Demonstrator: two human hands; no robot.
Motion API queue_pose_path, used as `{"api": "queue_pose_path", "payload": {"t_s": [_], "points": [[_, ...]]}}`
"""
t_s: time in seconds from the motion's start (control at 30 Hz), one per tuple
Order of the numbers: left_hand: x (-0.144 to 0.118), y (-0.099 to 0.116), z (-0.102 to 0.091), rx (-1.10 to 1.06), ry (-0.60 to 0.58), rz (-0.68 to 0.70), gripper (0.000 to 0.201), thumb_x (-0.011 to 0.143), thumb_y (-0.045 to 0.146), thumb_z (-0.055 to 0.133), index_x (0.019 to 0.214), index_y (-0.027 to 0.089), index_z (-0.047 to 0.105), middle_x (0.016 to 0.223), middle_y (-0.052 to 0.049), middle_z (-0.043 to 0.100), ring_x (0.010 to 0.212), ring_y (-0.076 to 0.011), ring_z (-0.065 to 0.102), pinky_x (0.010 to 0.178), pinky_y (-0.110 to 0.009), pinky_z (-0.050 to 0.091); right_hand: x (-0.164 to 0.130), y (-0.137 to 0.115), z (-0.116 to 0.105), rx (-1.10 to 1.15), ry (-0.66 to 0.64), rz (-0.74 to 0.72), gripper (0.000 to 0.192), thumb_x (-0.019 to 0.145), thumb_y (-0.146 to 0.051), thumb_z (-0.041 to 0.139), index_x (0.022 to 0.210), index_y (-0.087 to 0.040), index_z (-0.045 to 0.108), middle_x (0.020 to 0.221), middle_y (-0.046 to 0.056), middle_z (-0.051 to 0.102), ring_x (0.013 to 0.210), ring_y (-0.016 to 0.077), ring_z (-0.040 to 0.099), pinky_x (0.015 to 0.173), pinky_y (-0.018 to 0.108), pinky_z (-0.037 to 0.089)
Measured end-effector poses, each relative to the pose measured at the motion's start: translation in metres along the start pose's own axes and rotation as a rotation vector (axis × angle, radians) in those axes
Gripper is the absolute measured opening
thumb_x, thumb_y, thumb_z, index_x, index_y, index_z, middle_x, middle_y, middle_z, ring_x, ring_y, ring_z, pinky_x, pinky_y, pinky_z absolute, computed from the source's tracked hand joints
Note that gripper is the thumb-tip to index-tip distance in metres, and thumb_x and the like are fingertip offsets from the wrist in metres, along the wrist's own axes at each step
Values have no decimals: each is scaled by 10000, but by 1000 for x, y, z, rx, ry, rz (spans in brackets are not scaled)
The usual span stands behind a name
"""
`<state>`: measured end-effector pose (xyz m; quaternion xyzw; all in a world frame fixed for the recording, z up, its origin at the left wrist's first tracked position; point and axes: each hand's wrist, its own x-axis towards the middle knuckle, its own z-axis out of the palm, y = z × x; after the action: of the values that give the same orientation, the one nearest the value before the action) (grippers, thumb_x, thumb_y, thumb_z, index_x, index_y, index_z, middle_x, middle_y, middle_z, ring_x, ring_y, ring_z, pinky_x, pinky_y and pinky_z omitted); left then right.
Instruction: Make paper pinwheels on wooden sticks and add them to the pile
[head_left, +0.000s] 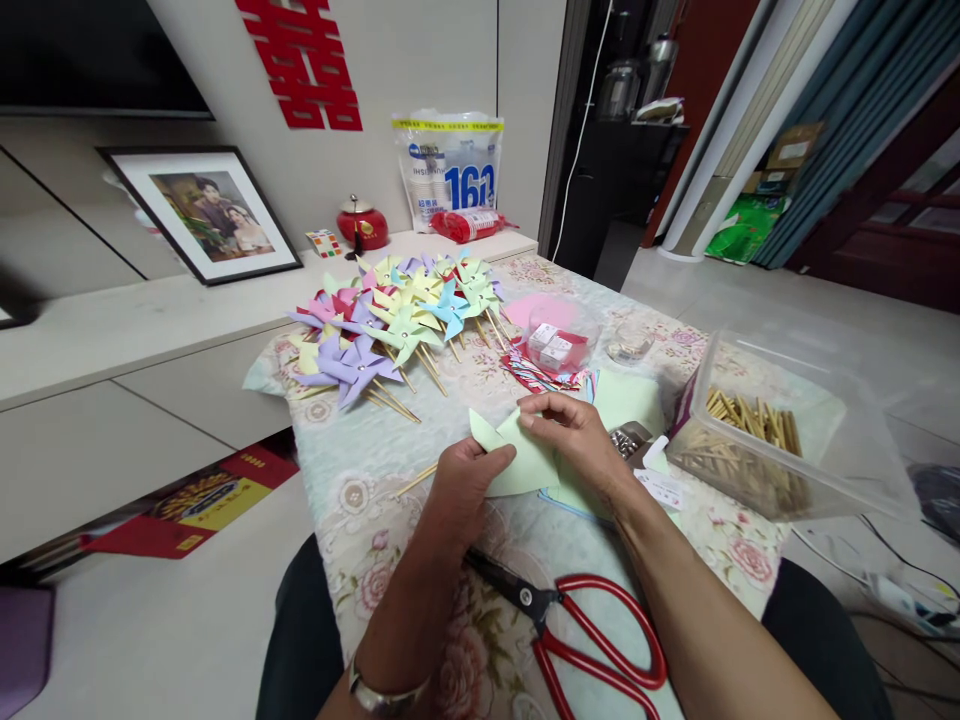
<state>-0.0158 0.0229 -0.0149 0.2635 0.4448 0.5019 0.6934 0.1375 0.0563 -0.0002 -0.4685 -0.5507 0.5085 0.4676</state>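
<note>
Pale green paper (531,466) is held above the cloth-covered desk (371,535), and from where I stand the left grip (463,484) pinches its left side, the right grip (576,437) its upper edge, with red-handled scissors (527,597) lying nearby.

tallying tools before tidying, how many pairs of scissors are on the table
1 pair visible: red-handled metal scissors with dark blades, on the pale floral cloth, below the left hand and right hand in the picture. Others may be hidden.
</note>
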Motion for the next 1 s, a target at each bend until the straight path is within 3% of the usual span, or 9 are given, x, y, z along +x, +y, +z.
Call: {"api": "queue_pose_path", "payload": {"t_s": [0.1, 0.2, 0.33, 0.57, 0.77, 1.0], "points": [[0, 3, -3, -49, -9, 27, 320, 572, 272, 839, 840, 112, 768, 724, -68, 756, 636, -194, 665, 664, -287, 498, 2, 1, -2, 56, 46, -9, 253, 739, -388, 769, 916, -210, 741, 799, 9, 688, 720, 168, 579, 678, 301, 442], [0, 7, -5, -73, 42, 42, 294, 568, 269, 832, 816, 128, 763, 690, -55, 747, 604, -186, 650, 634, -280, 490, 2, 0, -3, 71, 53, -34, 220, 747, -389, 770, 877, -212, 750, 879, 25, 705, 784, 178, 602, 723, 312, 457], [-1, 14, -9, -101, 69, 58, 233, 571, 272, 827, 748, 147, 742, 640, -34, 722, 562, -172, 617, 593, -273, 467, 0, -3, -2, 36, -50, -58, 136, 747, -335, 772, 833, -230, 769, 1063, 44, 718, 1008, 223, 630, 869, 349, 468], [-3, 22, -16, -153, 47, 55, 174, 609, 267, 819, 708, 171, 711, 648, -8, 699, 539, -134, 551, 502, -238, 368, -3, -5, 0, -81, -227, -140, 215, 751, -204, 732, 944, -281, 786, 1290, 57, 618, 1190, 246, 575, 880, 357, 486], [-2, 22, -21, -142, 7, 37, 202, 619, 301, 824, 733, 168, 724, 663, -18, 704, 552, -136, 557, 535, -232, 411, -6, -10, -3, -224, -327, -255, 227, 854, -222, 685, 1030, -330, 780, 1491, 17, 475, 1400, 264, 403, 1161, 469, 266], [-1, 19, -20, -76, 43, 60, 255, 583, 336, 841, 734, 164, 728, 612, -14, 682, 538, -143, 565, 557, -251, 428, -7, -10, -2, -285, -297, -279, 90, 855, -358, 727, 900, -316, 792, 1493, 14, 484, 1403, 296, 391, 1172, 519, 211]]}}
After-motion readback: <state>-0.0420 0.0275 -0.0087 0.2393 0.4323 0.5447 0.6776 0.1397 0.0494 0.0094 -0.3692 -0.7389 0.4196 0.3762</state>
